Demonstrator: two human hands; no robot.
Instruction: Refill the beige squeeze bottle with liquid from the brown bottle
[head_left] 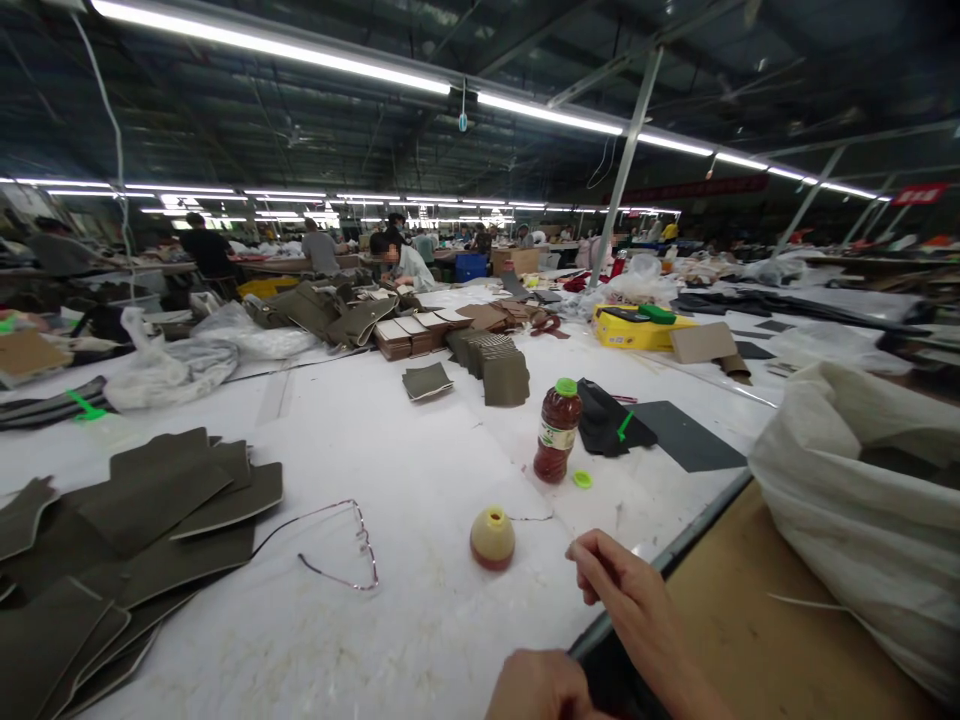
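My right hand [622, 590] is over the table's near edge, its fingers curled in and pressed together. Whatever it may pinch is hidden or too small to see. Lower down, my left hand [536, 688] is closed and partly cut off by the bottom of the view. What it holds, if anything, cannot be seen. Closest to the hands stands a small rounded pot [493, 538], pale yellow with an open neck and brownish liquid at its base. Behind it are a bottle of dark red liquid [557, 432] with a green cap and a loose green lid [583, 479].
Glasses [364, 545] and stacked dark olive pieces [172, 510] lie on the left of the white table [390, 650]. More cut pieces [504, 368], dark sheets [686, 435] and a yellow box [637, 328] lie farther back. A white sack [810, 470] stands on the right. Several people work in the distance.
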